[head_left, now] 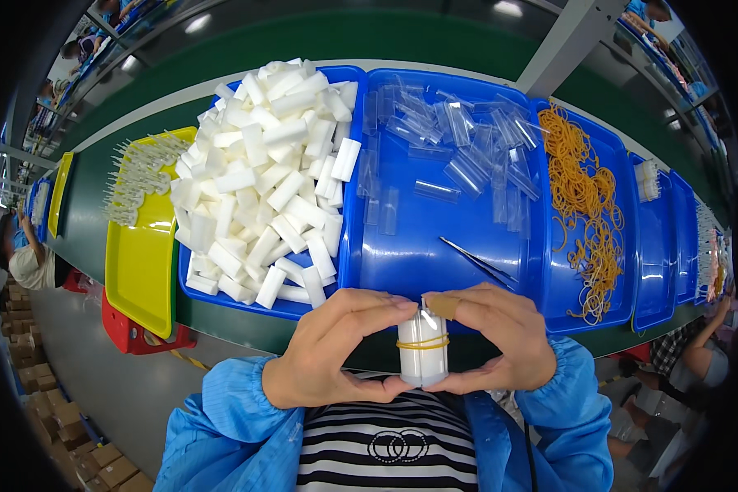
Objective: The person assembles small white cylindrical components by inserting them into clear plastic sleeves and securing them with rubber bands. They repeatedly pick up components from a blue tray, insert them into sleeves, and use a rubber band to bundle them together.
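Note:
Between my two hands, close in front of my body, is an upright white bundle point(422, 361) with a clear, shiny outer surface. A yellow rubber band point(423, 343) runs round its middle. My left hand point(328, 344) is closed on the bundle from the left, thumb at the bottom and fingertips at the top. My right hand point(504, 340) grips it from the right in the same way; a tan covering wraps one of its fingertips. Just beyond my hands, metal tweezers point(480, 262) lie in a blue tray point(402, 254) with many clear plastic sleeves point(459, 168).
White foam-like blocks point(254, 180) are heaped on another blue tray point(190, 283) at left. Orange rubber bands point(582, 180) fill a tray to the right. Farther left, a yellow tray point(139, 271) bears small white parts point(143, 176). A grey metal post point(570, 49) stands behind. Other people sit along the bench.

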Action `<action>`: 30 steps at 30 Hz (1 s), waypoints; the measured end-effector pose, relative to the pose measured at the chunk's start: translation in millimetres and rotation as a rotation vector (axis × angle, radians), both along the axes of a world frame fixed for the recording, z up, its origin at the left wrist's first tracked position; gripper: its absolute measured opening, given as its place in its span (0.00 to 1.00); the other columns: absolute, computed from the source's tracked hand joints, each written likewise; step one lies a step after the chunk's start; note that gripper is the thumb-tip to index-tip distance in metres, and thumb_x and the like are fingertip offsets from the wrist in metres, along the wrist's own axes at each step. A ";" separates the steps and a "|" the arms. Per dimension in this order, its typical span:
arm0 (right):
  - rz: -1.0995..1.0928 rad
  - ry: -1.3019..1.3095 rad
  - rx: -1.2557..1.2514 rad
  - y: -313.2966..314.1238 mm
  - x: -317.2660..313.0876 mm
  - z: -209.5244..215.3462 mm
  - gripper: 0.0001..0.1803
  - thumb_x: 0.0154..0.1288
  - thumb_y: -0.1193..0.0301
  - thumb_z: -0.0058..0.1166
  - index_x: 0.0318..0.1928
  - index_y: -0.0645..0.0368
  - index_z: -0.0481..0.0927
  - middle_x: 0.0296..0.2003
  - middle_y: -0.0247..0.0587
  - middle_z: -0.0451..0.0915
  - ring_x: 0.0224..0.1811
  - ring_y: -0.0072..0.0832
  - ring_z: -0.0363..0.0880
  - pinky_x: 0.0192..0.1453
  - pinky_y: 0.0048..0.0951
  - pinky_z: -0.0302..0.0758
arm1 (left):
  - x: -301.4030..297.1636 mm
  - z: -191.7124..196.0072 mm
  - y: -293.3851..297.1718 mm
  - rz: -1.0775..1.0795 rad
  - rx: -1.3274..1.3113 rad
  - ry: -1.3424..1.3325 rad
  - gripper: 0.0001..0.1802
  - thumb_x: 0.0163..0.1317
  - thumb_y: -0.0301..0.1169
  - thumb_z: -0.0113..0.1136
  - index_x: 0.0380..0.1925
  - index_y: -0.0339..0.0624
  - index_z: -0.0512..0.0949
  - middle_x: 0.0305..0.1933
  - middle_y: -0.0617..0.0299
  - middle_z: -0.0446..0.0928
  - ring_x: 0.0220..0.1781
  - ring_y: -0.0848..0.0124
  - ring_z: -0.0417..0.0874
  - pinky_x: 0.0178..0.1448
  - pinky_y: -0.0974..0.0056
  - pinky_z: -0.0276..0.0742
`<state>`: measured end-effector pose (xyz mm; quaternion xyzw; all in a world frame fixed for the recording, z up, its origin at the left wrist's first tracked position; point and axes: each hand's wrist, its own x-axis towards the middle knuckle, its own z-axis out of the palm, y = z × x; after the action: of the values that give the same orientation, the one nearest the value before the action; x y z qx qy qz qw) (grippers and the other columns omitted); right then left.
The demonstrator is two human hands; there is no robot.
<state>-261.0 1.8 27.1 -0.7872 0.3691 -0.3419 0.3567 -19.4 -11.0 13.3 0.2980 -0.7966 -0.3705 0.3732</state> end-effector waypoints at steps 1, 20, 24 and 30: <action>0.004 -0.001 0.031 1.2 1.0 -3.3 0.39 0.45 0.65 0.78 0.59 0.64 0.76 0.53 0.48 0.80 0.50 0.41 0.82 0.52 0.35 0.81 | 1.0 -0.3 0.9 0.011 -0.019 -0.026 0.38 0.40 0.29 0.80 0.55 0.35 0.77 0.52 0.51 0.77 0.51 0.57 0.82 0.53 0.60 0.80; -1.424 -0.100 -0.268 -5.3 -309.8 -22.6 0.27 0.63 0.71 0.66 0.58 0.67 0.70 0.47 0.45 0.81 0.47 0.28 0.82 0.51 0.27 0.78 | -10.5 0.4 4.0 0.171 -0.086 -0.175 0.35 0.44 0.28 0.79 0.55 0.36 0.77 0.60 0.45 0.73 0.59 0.52 0.77 0.61 0.55 0.76; -1.246 0.066 -0.066 -5.5 -393.0 -89.3 0.29 0.62 0.71 0.67 0.60 0.66 0.71 0.47 0.44 0.81 0.46 0.26 0.81 0.47 0.26 0.79 | 2.5 -3.0 -6.4 0.149 -0.128 -0.152 0.30 0.46 0.28 0.77 0.52 0.37 0.80 0.58 0.48 0.77 0.57 0.55 0.79 0.59 0.57 0.76; -1.267 -0.184 0.258 22.1 -460.4 -110.1 0.35 0.67 0.64 0.62 0.71 0.56 0.63 0.60 0.42 0.75 0.58 0.32 0.75 0.59 0.32 0.72 | 65.2 0.6 -2.0 0.429 -0.241 -0.087 0.26 0.48 0.22 0.74 0.50 0.37 0.80 0.53 0.50 0.80 0.51 0.57 0.83 0.54 0.59 0.78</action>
<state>-721.3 23.9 -83.0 -0.3354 0.7676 -0.5050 0.2079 45.9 -13.1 13.9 0.4293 -0.7690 -0.1719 0.4413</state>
